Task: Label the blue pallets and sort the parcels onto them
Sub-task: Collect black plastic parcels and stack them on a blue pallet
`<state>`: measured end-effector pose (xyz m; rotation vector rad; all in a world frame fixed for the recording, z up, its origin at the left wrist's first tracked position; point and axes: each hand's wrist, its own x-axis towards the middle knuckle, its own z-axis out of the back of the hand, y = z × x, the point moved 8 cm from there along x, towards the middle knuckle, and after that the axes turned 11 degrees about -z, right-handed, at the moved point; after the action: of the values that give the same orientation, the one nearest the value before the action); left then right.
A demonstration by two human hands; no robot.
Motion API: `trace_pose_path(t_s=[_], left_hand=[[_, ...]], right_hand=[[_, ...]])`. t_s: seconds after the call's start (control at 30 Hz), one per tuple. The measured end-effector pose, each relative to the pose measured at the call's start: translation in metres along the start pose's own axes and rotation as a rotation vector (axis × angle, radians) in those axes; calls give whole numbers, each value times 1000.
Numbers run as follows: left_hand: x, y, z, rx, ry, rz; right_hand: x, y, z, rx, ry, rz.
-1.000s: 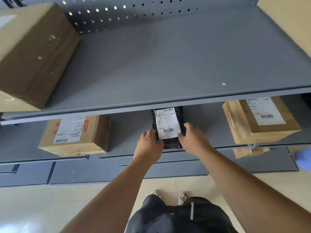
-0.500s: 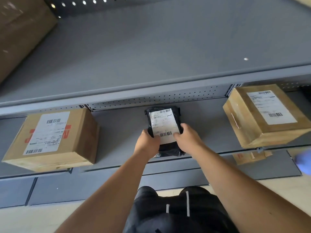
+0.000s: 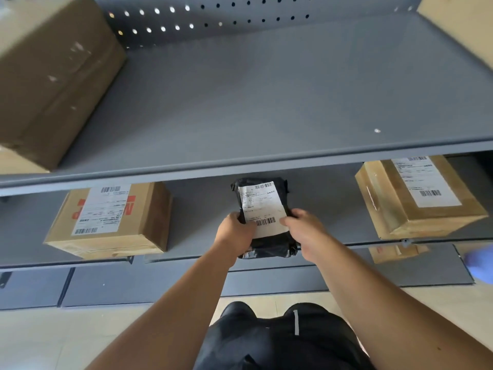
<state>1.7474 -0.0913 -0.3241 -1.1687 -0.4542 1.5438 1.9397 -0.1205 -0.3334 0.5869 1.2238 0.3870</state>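
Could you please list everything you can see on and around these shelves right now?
Plastic mailer parcel, white label: one, black, middle shelf centre, held.
Red-printed cardboard box: one, brown, middle shelf left.
Plain labelled cardboard box: one, brown, middle shelf right.
Large cardboard box: one, brown, top shelf left.
Small cardboard piece: one, tan, lower shelf right.
Metal shelving unit: one, grey, perforated back.
Blurred object: one, blue, right edge.
Left hand, right hand: two, gripping the parcel.

Along the lower shelf (image 3: 202, 209): left box (image 3: 112, 217), parcel (image 3: 262, 206), right box (image 3: 418, 198) in a row, well apart; big carton (image 3: 53, 76) on the upper shelf (image 3: 240, 102), far left.
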Motion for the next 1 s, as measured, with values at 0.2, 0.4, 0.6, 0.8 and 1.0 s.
trace_pose_path(t_s=[0.2,0.4,0.6,0.8,1.0], left_hand=[[-38,-11,24,-92,-71,36],[-68,-10,42,-212,-133,98],[-103,-14,59,-304,-262,129],[-156,-5,80,-430,-441,166],[-225,28,110,-543,-686,178]], right_hand=[[-37,4,-1,78,49,-25],[-62,13,-1,23,122,22],[-85,34,-7,-34,236,97],[-117,44,-36,-145,402,177],[-167,36,-93,-264,581,275]])
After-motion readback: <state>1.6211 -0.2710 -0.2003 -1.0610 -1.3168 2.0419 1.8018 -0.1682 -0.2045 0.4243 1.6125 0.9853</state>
